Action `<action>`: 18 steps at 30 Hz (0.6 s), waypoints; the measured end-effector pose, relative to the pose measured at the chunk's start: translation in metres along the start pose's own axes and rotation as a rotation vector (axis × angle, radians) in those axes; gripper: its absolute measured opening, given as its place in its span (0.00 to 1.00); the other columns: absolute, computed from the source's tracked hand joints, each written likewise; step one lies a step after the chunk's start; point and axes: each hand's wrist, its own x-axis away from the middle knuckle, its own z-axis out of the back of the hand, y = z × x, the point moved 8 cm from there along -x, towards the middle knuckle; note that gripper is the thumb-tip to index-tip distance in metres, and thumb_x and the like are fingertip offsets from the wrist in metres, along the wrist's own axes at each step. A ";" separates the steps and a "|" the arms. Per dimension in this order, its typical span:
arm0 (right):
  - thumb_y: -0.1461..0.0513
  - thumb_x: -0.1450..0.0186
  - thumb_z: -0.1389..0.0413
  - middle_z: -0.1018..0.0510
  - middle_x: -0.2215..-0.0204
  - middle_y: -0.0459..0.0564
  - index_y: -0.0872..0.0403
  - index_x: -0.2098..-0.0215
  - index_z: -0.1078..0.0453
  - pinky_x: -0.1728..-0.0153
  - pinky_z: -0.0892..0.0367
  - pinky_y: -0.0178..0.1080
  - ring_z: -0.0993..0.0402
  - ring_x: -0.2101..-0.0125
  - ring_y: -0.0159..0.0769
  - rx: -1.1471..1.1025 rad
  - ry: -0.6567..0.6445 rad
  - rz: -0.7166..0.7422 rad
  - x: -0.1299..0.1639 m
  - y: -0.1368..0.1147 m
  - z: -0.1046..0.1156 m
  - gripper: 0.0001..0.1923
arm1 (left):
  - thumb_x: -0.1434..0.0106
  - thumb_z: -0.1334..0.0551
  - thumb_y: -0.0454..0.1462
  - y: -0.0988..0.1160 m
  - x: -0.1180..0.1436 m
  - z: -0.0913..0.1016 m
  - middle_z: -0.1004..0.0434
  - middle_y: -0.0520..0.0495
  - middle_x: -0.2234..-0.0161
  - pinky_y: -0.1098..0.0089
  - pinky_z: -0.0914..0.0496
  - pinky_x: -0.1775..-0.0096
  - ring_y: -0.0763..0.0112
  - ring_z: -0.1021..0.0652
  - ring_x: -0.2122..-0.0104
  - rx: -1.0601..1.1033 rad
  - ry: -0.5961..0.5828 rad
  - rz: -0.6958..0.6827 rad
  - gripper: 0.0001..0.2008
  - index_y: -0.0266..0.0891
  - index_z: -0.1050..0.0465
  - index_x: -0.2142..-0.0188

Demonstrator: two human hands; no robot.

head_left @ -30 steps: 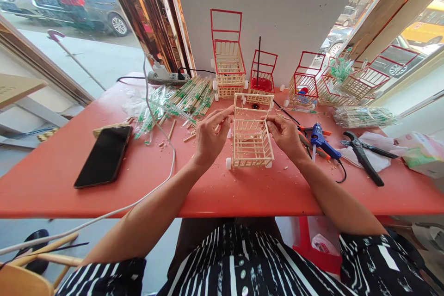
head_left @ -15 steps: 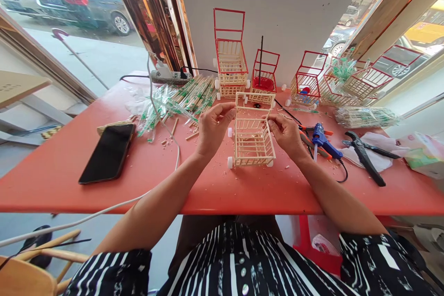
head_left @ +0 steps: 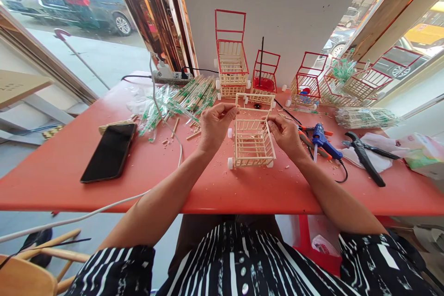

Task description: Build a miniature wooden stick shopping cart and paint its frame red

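Note:
A small unpainted cart made of wooden sticks [head_left: 252,143], with white wheels, stands on the red table [head_left: 243,189] in front of me. My left hand [head_left: 213,127] pinches the top left rail of its upright handle frame. My right hand [head_left: 286,134] pinches the top right corner of the cart's basket. Both hands sit on either side of the cart, wrists resting near the tabletop.
A black phone [head_left: 110,151] lies at left beside a white cable [head_left: 163,120]. Wrapped chopsticks [head_left: 180,99] are piled behind. Several red-framed carts [head_left: 231,62] line the wall. A blue glue gun [head_left: 321,141] and black pliers [head_left: 364,157] lie at right.
The view has shifted slightly; both hands have stayed on the cart with only small finger adjustments on the handle frame.

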 end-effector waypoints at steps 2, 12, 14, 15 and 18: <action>0.45 0.26 0.41 0.09 0.57 0.53 0.49 0.50 0.15 0.56 0.17 0.47 0.12 0.59 0.45 0.000 -0.002 -0.002 0.000 0.000 0.000 0.21 | 0.35 0.30 0.38 -0.001 0.000 0.000 0.14 0.50 0.71 0.70 0.24 0.65 0.71 0.19 0.71 -0.020 0.000 0.003 0.05 0.41 0.13 0.66; 0.48 0.26 0.41 0.09 0.56 0.54 0.50 0.50 0.15 0.56 0.18 0.47 0.12 0.60 0.45 -0.025 0.013 0.002 0.000 -0.002 0.001 0.19 | 0.33 0.30 0.40 0.002 0.005 0.001 0.15 0.51 0.70 0.71 0.24 0.62 0.74 0.21 0.71 0.064 -0.015 -0.016 0.07 0.42 0.12 0.63; 0.47 0.26 0.40 0.09 0.57 0.54 0.50 0.50 0.15 0.56 0.18 0.48 0.13 0.60 0.45 -0.022 0.011 0.006 0.001 -0.003 0.000 0.19 | 0.33 0.30 0.40 0.002 0.005 0.000 0.14 0.51 0.69 0.71 0.24 0.63 0.74 0.21 0.71 0.060 -0.020 -0.018 0.07 0.42 0.11 0.62; 0.47 0.26 0.40 0.09 0.57 0.54 0.50 0.50 0.15 0.55 0.18 0.48 0.13 0.60 0.45 -0.022 0.011 0.005 0.001 -0.003 0.000 0.19 | 0.32 0.30 0.40 0.002 0.004 0.000 0.14 0.51 0.70 0.71 0.24 0.63 0.74 0.21 0.72 0.046 -0.022 -0.021 0.07 0.42 0.12 0.63; 0.46 0.26 0.40 0.09 0.56 0.53 0.49 0.50 0.15 0.55 0.18 0.48 0.12 0.59 0.46 -0.019 0.012 -0.006 0.001 -0.001 0.000 0.20 | 0.32 0.30 0.40 0.002 0.003 -0.001 0.14 0.50 0.71 0.70 0.24 0.64 0.73 0.21 0.71 -0.007 -0.022 -0.017 0.08 0.42 0.13 0.66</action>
